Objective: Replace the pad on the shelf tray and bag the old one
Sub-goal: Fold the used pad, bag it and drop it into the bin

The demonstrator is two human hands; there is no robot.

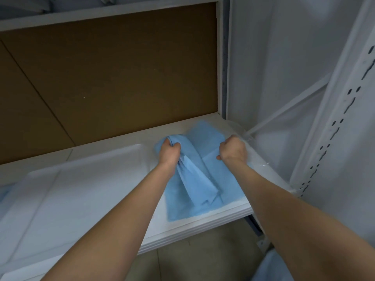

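The blue pad (194,191) lay on the right-hand portion of the white shelf tray (91,179), partly unfolded, with its near edge just short of the tray's front rim. The left hand (169,152) gripped a bunched fold of the pad at its far left corner, fingers curled fully round the material; that fold ran as a raised ridge toward the near side. The right hand (233,150) was closed in a fist over the pad's far right area, its thumb set against a folded flap of the pad. Its fingertips were hidden behind the back of the hand, so the depth of that hold could not be confirmed. Both forearms crossed the tray's front rim and covered part of the tray surface. A glossy, clear-looking film (248,136) showed beside the right hand along the tray's right edge; its extent was hard to make out. Behind the tray stood a brown back panel (111,78), and to the right a white slotted upright (345,118). The pad's far end was blurred. A blue shape (267,268) at the near right, above the tiled floor (192,260), was cut off by the frame and could not be identified.
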